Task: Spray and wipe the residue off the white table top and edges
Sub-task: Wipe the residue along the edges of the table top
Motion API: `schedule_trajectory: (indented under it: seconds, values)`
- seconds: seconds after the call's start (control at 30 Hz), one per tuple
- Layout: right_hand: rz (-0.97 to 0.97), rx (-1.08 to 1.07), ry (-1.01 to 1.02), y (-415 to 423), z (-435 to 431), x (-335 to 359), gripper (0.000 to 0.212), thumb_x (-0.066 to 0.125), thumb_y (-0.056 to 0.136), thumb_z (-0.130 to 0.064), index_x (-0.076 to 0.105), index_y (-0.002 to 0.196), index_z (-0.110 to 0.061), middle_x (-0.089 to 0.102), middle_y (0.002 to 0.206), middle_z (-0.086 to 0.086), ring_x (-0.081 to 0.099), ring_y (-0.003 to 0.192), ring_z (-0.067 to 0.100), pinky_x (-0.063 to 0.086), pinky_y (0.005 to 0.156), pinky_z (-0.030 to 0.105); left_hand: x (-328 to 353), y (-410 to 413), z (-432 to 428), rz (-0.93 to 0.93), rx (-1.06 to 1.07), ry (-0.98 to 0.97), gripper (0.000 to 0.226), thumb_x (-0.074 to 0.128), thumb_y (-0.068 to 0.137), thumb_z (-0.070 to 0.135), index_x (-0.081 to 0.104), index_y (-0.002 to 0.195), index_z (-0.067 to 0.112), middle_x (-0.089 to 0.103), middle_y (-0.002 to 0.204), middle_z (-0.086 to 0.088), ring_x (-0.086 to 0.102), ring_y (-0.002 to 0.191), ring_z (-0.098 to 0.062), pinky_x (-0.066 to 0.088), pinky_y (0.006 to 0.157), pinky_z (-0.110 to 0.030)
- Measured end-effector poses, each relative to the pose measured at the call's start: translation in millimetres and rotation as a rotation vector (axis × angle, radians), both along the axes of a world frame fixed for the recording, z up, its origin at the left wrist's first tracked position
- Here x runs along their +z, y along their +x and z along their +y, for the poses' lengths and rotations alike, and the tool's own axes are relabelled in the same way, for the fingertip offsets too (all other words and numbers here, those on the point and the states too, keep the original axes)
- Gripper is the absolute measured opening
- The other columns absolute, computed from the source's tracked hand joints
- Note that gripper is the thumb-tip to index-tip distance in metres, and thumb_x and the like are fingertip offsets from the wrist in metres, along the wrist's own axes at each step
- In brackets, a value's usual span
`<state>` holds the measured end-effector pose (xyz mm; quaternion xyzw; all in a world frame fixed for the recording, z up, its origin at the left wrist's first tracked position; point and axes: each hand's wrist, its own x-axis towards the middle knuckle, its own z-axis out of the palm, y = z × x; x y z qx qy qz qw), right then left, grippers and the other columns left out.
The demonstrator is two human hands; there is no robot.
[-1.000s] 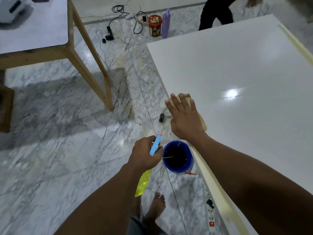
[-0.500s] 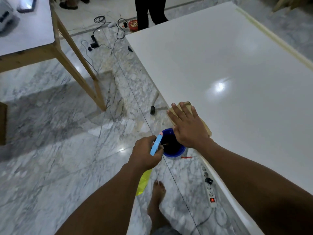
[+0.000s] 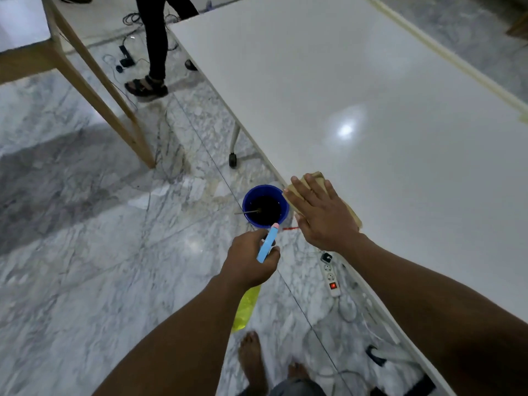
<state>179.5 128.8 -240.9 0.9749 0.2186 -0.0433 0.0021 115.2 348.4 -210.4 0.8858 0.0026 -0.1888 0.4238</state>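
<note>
Head view: the right hand [image 3: 323,215] presses flat, fingers straight, on the cloth [image 3: 351,213] at the white table [image 3: 371,110] edge, which runs 11-to-5 o'clock. At 8 o'clock from it, the left hand [image 3: 248,261] grips the spray bottle [image 3: 268,242].

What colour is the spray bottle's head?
Light blue with a pink nozzle tip; the spray bottle body is yellow. Head view, the only one.

Blue bucket [image 3: 264,190] and power strip [image 3: 331,277] on marble floor [image 3: 85,252]
</note>
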Motion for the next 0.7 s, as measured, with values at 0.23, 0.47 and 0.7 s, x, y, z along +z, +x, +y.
schedule_trajectory:
  seconds: [0.23, 0.47, 0.7]
  values:
    - [-0.001, -0.014, -0.012, -72, -40, -3, 0.064, 0.036, 0.098, -0.035, 0.015, 0.159, -0.027, 0.004, 0.168, 0.002, -0.001, 0.154, 0.027, 0.014, 0.122, 0.055, 2, -54, -47, -0.032, -0.045, 0.014, 0.013, 0.068, 0.088, 0.028, 0.066, 0.088, 0.015, 0.071, 0.075, -0.009, 0.070, 0.064, -0.030, 0.061, 0.066, -0.053]
    - [0.015, -0.023, -0.007, -167, -86, 2, 0.067, 0.039, 0.096, -0.034, 0.017, 0.158, -0.026, 0.006, 0.168, 0.002, 0.000, 0.154, 0.027, 0.014, 0.121, 0.056, 5, -136, -81, -0.027, -0.015, 0.035, 0.021, 0.062, 0.081, 0.037, 0.066, 0.085, 0.017, 0.070, 0.074, -0.008, 0.071, 0.062, -0.031, 0.062, 0.063, -0.053]
    - [0.038, -0.033, -0.016, -277, -142, 8, 0.066, 0.033, 0.095, -0.035, 0.017, 0.159, -0.026, 0.005, 0.168, 0.003, 0.000, 0.154, 0.027, 0.014, 0.121, 0.056, -1, -241, -139, -0.007, -0.039, -0.002, 0.022, 0.062, 0.080, 0.038, 0.067, 0.085, 0.017, 0.070, 0.075, -0.011, 0.070, 0.062, -0.034, 0.062, 0.063, -0.054]
